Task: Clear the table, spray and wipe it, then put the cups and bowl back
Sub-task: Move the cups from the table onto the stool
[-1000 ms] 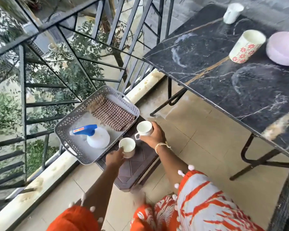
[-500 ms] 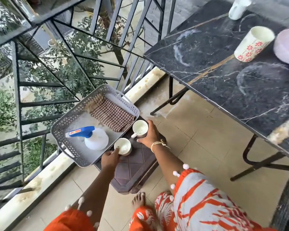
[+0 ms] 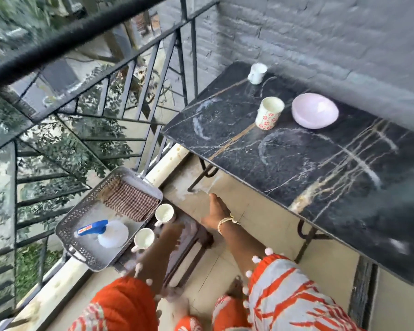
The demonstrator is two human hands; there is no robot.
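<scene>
Two small white cups stand on a low brown stool point(image 3: 191, 237): one point(image 3: 165, 212) near the cloth, the other point(image 3: 144, 238) closer to me. My left hand point(image 3: 175, 231) hovers blurred just right of them, holding nothing. My right hand point(image 3: 215, 212) is open and empty, lifted off the stool toward the black marble table point(image 3: 296, 163). On that table stand a white mug point(image 3: 257, 73), a floral cup point(image 3: 269, 115) and a pink bowl point(image 3: 314, 113).
A grey perforated tray point(image 3: 86, 247) on the stool holds a spray bottle point(image 3: 103, 231) with a blue head and a checked cloth point(image 3: 132, 203). A black railing point(image 3: 120, 108) runs along the left, a grey brick wall behind the table.
Both hands have let go of the two small cups, which now stand on the stool. My right hand has lifted toward the table. The view has swung up and right.
</scene>
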